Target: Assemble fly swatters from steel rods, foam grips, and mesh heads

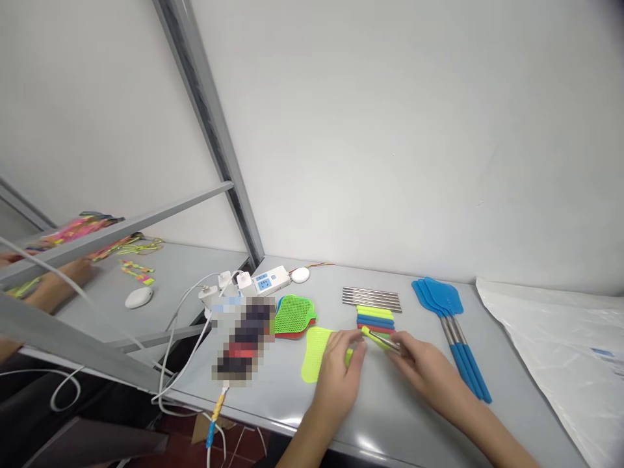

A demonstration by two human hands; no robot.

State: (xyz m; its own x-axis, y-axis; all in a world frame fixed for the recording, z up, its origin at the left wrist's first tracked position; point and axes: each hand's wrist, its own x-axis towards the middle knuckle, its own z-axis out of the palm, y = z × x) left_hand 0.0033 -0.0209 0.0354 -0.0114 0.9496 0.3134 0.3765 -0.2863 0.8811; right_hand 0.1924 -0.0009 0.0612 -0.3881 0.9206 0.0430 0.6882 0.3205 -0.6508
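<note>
My left hand (338,357) is curled over a yellow-green mesh fly swatter head (314,351), its thumb and fingers bent around the right side. My right hand (422,364) grips a metal rod (387,342) whose far end is yellow-green, close to my left fingertips. Whether that end touches the left fingers I cannot tell. Just behind my hands lie yellow, blue and red handle tubes (375,320) in a row, with several loose metal rods (371,299) beyond them. Left of the yellow head is a stack of mesh swatter heads (295,315), green on top.
Blue swatters with metal shafts (455,328) lie at right, beside a white plastic bag (550,351). A power strip (272,279), a white round object (300,275) and a blurred-out item (246,341) with cables are at left. Past the shelf post (219,130), another person's arm (58,283) shows.
</note>
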